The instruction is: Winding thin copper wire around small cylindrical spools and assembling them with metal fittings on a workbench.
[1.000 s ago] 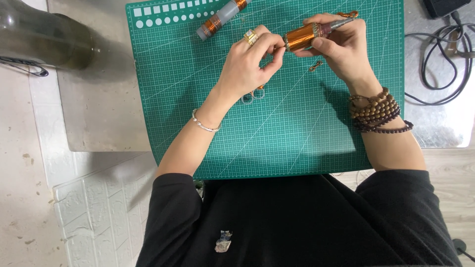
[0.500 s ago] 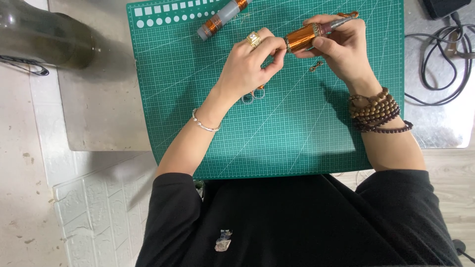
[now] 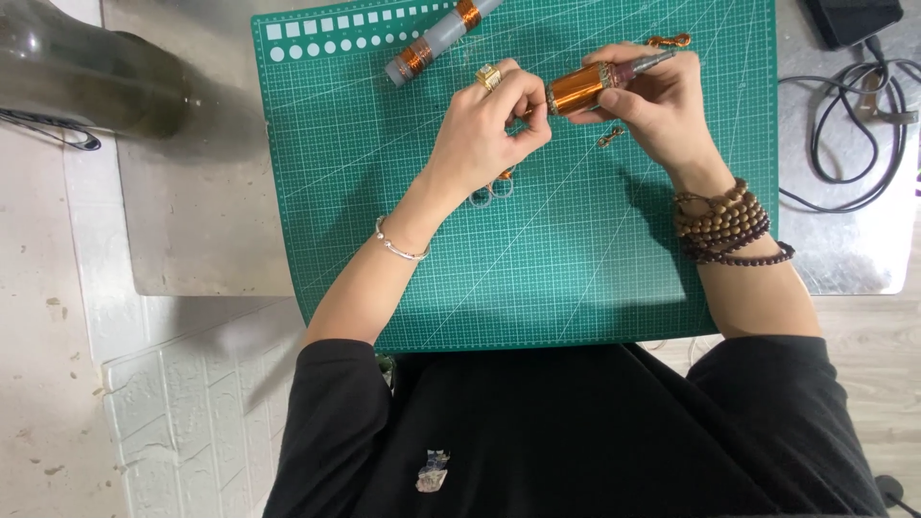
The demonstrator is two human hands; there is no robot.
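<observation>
- The green cutting mat (image 3: 537, 269) lies on the grey bench (image 3: 192, 211), and both hands work over the far part of this mat.
- The right hand (image 3: 662, 105) has its grip closed around a slim tool with a spool of copper wire (image 3: 576, 91) on it, holding it above the mat, not resting on it.
- The left hand (image 3: 484, 129), with a gold ring on one finger, pinches with thumb and fingertips at the near end of the spool; whether it holds the wire end itself is too small to tell.
- Judging from this, the wire work looks to be in progress, not finished: much wire is on the spool.
- On the mat under the left hand lie small rings (image 3: 489, 190), and a little copper piece (image 3: 610, 136) lies near the right hand; these look like parts already made.
- A grey tube with copper windings (image 3: 436, 38) lies at the far edge of the mat.
</observation>
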